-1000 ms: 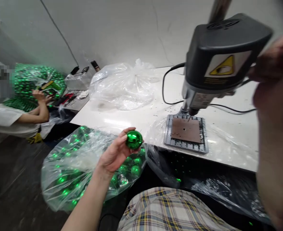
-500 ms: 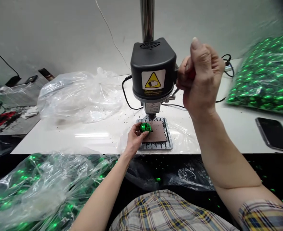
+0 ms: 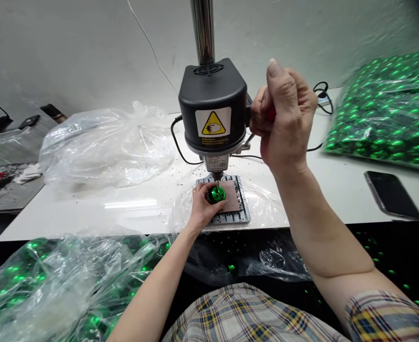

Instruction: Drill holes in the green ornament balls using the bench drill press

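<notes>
A black drill press (image 3: 213, 99) with a yellow warning label stands on a chrome column. Beneath its bit, my left hand (image 3: 203, 205) grips a shiny green ball (image 3: 217, 194) between thumb and fingers. The ball rests at a pinkish board (image 3: 233, 194) on the grey slotted base (image 3: 244, 213). The thin bit comes down to the ball's top; whether it has entered cannot be made out. My right hand (image 3: 287, 114) is raised beside the motor housing, closed around the press's feed handle, whose red part (image 3: 271, 113) shows between the fingers.
Clear plastic bags (image 3: 106, 147) lie left on the white table (image 3: 70, 209). A bag of green balls (image 3: 387, 109) sits at the right, with a phone (image 3: 393, 194) before it. Another bag of green balls (image 3: 52, 289) is below the table's front edge. Dark shavings lie around the base.
My left hand has moved the green ball right, across the board to beneath the bit. My right hand stays on the handle. The whole view has shifted slightly.
</notes>
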Motion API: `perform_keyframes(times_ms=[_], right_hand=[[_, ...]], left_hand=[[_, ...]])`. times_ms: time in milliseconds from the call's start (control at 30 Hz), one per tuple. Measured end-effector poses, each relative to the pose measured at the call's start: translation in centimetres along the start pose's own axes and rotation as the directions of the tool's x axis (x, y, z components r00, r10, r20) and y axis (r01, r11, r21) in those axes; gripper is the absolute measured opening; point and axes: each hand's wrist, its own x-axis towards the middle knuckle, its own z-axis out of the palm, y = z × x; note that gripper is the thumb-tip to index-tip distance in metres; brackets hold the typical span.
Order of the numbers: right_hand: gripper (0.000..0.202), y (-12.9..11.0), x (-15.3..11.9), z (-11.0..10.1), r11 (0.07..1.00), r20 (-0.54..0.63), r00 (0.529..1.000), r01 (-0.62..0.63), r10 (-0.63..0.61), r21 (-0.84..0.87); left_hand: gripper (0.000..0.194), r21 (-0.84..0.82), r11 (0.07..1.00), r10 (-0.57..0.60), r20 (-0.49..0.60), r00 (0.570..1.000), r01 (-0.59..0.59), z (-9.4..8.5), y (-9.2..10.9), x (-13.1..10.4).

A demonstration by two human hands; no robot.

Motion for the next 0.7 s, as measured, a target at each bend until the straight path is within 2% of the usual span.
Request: perform_keyframes(times_ms=[100,233,333,433,567,700], right_hand=[[0.056,0.0,0.0,0.1,1.000,-0.011,1.000,-0.006,0.006,-0.014],[0.049,0.0,0.0,0.2,0.997,-0.040,0.999,-0.001,0.004,0.081],[0.044,-0.1,0.0,0.2,0.995,-0.030,1.000,-0.005,0.008,0.099],[0.045,0.0,0.0,0.1,0.998,-0.013,1.000,0.002,-0.001,0.061],[0.052,0.3,0.1,-0.1,0.999,0.015,1.000,0.006,-0.006,-0.041],[0.050,0.4,0.2,-0.2,0.999,0.013,1.000,0.016,-0.017,0.043]], left_hand=[[0.048,0.017,1.000,-0.005,0.009,1.000,0.005,0.0,-0.2,-0.1],[0.040,0.004,0.998,-0.060,0.044,0.997,0.059,-0.7,-0.4,-0.2],[0.044,0.037,0.999,-0.014,0.067,0.998,0.012,-0.8,-0.4,0.0],[0.050,0.094,0.995,0.025,0.052,0.998,-0.030,-0.1,-0.2,0.2],[0.053,0.110,0.994,0.013,0.003,1.000,-0.013,1.1,-0.3,0.3],[0.053,0.121,0.992,0.042,0.006,0.999,-0.043,1.5,-0.9,0.1]])
